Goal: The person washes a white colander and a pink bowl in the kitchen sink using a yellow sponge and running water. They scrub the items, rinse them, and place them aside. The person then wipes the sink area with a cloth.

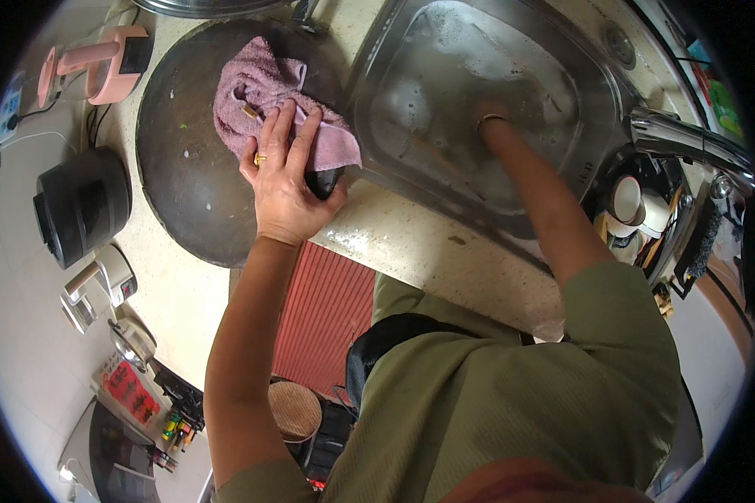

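My left hand (291, 166), with a gold-coloured ring, lies spread over a pink terry cloth (251, 88). Under the cloth is a dark round board or lid (189, 182) on the counter; a small black object (324, 182) shows beneath my palm. My right hand (496, 119) is sunk to the wrist in cloudy, sudsy water in a stainless steel sink (472, 217). A band circles that wrist. The murky water hides the fingers and whatever they may touch.
A chrome faucet (686, 135) reaches in from the right, above a rack of cups (626, 198). Along the left wall stand a pink appliance (113, 66), a black appliance (85, 204) and an electric kettle (110, 276). The speckled counter edge (428, 258) runs before me.
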`<move>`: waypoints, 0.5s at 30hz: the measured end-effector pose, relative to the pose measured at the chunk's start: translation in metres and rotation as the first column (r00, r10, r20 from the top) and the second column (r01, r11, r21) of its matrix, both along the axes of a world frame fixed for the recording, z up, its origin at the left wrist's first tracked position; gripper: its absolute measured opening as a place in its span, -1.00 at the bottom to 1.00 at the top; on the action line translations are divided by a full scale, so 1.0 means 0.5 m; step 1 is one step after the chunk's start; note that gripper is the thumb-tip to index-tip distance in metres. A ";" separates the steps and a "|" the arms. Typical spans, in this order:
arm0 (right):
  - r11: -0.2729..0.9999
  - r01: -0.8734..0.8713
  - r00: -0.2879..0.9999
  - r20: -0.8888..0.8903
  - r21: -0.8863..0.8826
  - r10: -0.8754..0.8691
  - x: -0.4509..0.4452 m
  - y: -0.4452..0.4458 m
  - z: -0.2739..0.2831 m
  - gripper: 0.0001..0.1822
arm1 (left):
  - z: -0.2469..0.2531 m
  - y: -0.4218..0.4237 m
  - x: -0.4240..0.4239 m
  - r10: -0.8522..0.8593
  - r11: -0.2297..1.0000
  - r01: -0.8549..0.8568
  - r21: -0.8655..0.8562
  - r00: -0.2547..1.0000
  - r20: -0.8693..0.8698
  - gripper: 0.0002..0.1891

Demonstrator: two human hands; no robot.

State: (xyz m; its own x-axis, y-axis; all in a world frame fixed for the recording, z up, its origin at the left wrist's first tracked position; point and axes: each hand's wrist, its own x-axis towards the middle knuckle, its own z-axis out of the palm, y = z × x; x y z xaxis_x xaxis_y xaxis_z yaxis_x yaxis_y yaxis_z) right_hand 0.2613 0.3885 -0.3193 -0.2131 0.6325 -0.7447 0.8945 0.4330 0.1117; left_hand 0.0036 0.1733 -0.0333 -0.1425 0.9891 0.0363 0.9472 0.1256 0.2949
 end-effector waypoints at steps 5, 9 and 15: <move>0.999 0.010 1.000 -0.012 -0.032 -0.010 0.003 0.005 0.004 -0.64 | 0.002 0.001 0.001 -0.014 1.000 0.014 -0.005 1.000 0.005 -0.07; 1.000 -0.017 1.000 -0.009 -0.027 0.016 -0.008 -0.015 0.042 -0.63 | 0.000 0.005 0.000 -0.015 1.000 0.015 0.007 1.000 0.008 -0.07; 0.992 0.117 0.993 -0.003 -0.040 -0.117 -0.017 -0.004 0.008 -0.59 | -0.002 0.005 0.002 0.005 1.000 -0.005 0.020 1.000 0.013 -0.10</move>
